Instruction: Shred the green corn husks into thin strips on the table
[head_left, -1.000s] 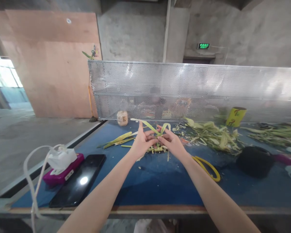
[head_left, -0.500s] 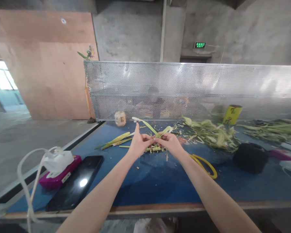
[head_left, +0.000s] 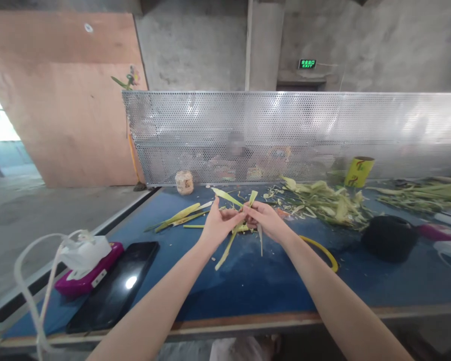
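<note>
Both my hands meet over the middle of the blue tabletop (head_left: 210,296), with pale green corn husk strips (head_left: 227,196) pinched between them. My left hand (head_left: 220,220) has thumb and fingers closed on the strips at their crossing. Closed on the same spot from the other side is my right hand (head_left: 263,218). One strip end points up and to the left, another stands up between the hands, and a longer one hangs toward me. A thin whitish strip (head_left: 260,238) dangles below my right fingers. Small yellowish scraps lie under the hands, partly hidden.
Loose husks (head_left: 326,205) are heaped at right, near a yellow can (head_left: 360,172) and a black round object (head_left: 390,238). Yellow tubing (head_left: 323,250) curves beside my right forearm. At left lie a phone (head_left: 116,286), a purple power strip (head_left: 86,273) and husk leaves (head_left: 178,216). Perforated metal panel (head_left: 195,125) stands behind.
The strips have turned in my fingers: one long end now hangs down toward me, and the upper ends have shifted. Both hands stay together, and the view has moved slightly.
</note>
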Motion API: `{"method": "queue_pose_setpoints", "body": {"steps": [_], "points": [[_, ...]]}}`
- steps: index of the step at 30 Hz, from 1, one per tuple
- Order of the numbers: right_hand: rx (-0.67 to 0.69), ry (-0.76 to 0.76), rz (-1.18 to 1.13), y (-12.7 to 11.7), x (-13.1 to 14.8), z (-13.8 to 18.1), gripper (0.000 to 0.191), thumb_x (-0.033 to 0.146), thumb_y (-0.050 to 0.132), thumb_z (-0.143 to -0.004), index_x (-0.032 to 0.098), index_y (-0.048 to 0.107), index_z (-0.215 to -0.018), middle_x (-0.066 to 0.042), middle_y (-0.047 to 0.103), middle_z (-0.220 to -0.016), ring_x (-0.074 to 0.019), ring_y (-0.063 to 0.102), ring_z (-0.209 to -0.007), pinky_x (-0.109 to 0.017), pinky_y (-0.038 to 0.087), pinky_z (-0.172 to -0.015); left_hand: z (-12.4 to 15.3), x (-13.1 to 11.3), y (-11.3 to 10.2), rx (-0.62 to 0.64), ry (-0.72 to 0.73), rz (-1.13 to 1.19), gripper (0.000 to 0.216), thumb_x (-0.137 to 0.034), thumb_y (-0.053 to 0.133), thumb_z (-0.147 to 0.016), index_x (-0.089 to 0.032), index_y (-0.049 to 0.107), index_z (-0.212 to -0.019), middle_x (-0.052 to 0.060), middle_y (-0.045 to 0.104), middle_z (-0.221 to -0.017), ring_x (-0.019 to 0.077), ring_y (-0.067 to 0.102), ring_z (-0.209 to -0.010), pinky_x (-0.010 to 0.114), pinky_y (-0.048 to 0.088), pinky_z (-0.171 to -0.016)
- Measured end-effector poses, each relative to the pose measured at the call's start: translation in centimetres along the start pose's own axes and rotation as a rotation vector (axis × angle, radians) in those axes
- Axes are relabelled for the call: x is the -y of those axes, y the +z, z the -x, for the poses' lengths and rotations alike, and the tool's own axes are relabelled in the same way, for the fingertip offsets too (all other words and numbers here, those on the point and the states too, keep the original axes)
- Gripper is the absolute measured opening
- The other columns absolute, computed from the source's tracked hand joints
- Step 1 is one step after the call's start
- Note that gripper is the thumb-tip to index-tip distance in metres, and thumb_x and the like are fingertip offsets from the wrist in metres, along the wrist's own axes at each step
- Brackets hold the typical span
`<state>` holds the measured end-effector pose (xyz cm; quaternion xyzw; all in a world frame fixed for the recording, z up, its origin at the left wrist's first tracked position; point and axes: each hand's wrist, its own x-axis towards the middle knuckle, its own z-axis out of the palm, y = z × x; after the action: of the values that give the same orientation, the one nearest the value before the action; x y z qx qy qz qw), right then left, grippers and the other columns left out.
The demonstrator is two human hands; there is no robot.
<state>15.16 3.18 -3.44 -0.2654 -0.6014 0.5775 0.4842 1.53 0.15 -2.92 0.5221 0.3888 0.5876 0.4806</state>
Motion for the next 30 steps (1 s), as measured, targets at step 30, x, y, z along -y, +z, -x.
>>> {"method": "queue_pose_setpoints", "body": {"steps": [30], "points": [[-0.088, -0.176, 0.152, 0.7, 0.7, 0.5, 0.025, 0.041, 0.056, -0.069, 0.017, 0.051, -0.070, 0.005, 0.043, -0.051, -0.0046, 0.034, -0.041, -0.020, 0.026, -0.040, -0.2, -1.4, -0.8, 0.104, 0.012, 0.012, 0.096, -0.018, 0.069, -0.057, -0.012, 0.010, -0.132, 0.004, 0.066, -0.070, 0.0129, 0.059, -0.065, 0.026, 0.043, -0.063]]}}
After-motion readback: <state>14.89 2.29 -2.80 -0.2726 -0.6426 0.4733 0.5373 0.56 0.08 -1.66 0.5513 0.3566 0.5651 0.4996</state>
